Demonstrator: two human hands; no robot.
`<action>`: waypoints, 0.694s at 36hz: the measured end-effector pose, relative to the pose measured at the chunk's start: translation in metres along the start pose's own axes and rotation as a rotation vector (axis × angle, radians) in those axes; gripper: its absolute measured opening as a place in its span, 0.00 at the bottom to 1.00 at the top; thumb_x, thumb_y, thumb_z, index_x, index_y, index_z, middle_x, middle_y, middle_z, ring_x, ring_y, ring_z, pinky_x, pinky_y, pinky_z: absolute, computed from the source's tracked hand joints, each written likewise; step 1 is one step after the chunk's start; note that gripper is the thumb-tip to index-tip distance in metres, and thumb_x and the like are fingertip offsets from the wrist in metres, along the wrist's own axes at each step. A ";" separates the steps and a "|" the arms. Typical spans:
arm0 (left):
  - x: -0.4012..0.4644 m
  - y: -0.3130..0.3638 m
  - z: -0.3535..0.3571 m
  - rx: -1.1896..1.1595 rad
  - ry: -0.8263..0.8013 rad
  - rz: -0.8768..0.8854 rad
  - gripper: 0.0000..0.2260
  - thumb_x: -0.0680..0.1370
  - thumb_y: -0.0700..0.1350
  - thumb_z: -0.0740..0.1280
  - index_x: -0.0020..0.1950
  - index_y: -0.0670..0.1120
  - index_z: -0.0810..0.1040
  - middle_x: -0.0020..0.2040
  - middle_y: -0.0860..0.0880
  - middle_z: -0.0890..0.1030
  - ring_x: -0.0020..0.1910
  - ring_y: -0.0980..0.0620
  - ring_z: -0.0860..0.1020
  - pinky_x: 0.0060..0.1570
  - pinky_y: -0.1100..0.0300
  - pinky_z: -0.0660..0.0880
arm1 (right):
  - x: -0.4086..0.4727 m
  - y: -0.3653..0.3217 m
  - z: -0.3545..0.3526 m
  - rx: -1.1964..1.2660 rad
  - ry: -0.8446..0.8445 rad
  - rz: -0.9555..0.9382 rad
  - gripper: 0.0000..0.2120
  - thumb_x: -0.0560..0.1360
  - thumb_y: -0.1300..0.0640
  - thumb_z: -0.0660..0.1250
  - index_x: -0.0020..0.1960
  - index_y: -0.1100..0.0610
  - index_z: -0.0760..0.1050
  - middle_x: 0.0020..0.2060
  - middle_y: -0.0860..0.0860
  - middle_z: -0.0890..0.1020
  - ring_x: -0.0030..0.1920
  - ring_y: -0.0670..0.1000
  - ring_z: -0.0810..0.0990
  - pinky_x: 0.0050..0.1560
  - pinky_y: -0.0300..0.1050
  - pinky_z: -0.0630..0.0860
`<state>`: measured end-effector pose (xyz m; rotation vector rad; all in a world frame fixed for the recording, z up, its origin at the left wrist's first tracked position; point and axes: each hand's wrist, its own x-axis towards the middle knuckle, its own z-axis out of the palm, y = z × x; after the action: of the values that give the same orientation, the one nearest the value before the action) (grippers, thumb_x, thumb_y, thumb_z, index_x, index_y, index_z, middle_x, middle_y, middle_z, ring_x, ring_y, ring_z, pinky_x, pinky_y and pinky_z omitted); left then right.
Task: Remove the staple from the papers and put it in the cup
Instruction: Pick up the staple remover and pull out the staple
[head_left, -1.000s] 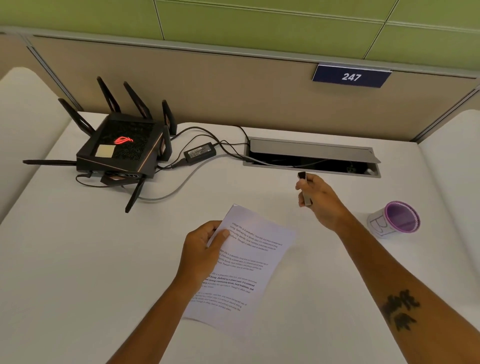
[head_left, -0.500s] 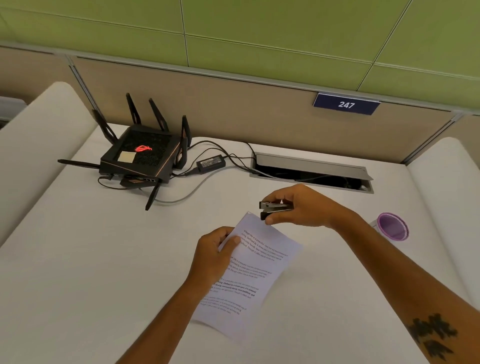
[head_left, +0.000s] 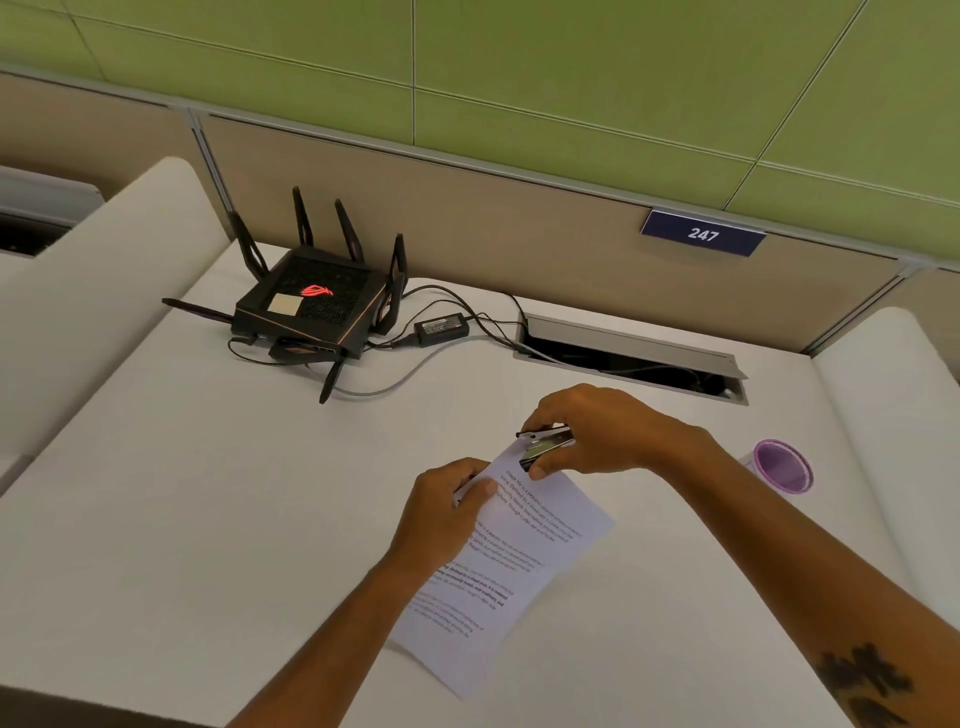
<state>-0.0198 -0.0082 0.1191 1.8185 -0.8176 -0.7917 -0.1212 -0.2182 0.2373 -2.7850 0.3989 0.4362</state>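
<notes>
Remover (head_left: 545, 448) now down on desk-laid papers (head_left: 511, 561)

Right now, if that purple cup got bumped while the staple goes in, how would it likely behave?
The purple cup looks small and thin-walled, so probably light and easily pushed across the smooth white desk. It stands alone, with nothing bracing it, so a knock could tip it. Neither hand touches it: the right hand is at the papers.
</notes>
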 end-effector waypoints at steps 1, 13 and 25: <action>-0.001 0.000 0.000 0.008 -0.006 0.006 0.07 0.85 0.51 0.67 0.59 0.51 0.83 0.51 0.55 0.87 0.45 0.54 0.87 0.41 0.64 0.84 | 0.000 -0.002 0.000 -0.008 -0.002 -0.005 0.25 0.73 0.34 0.73 0.67 0.42 0.78 0.62 0.40 0.81 0.60 0.46 0.78 0.53 0.41 0.74; -0.007 -0.001 -0.005 0.082 -0.048 0.023 0.09 0.85 0.51 0.66 0.58 0.50 0.83 0.51 0.54 0.87 0.46 0.53 0.87 0.43 0.62 0.85 | -0.008 -0.017 -0.003 -0.081 -0.024 -0.043 0.21 0.76 0.37 0.72 0.65 0.45 0.81 0.59 0.41 0.83 0.56 0.44 0.78 0.48 0.38 0.72; -0.009 0.003 -0.009 0.130 -0.063 0.034 0.09 0.86 0.51 0.66 0.59 0.49 0.83 0.51 0.55 0.85 0.44 0.58 0.85 0.40 0.71 0.80 | -0.009 -0.026 -0.004 -0.132 -0.034 -0.067 0.21 0.76 0.37 0.72 0.64 0.45 0.81 0.57 0.40 0.83 0.54 0.45 0.78 0.41 0.32 0.64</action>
<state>-0.0185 0.0022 0.1267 1.8968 -0.9580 -0.7924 -0.1206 -0.1939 0.2498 -2.9036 0.2774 0.5107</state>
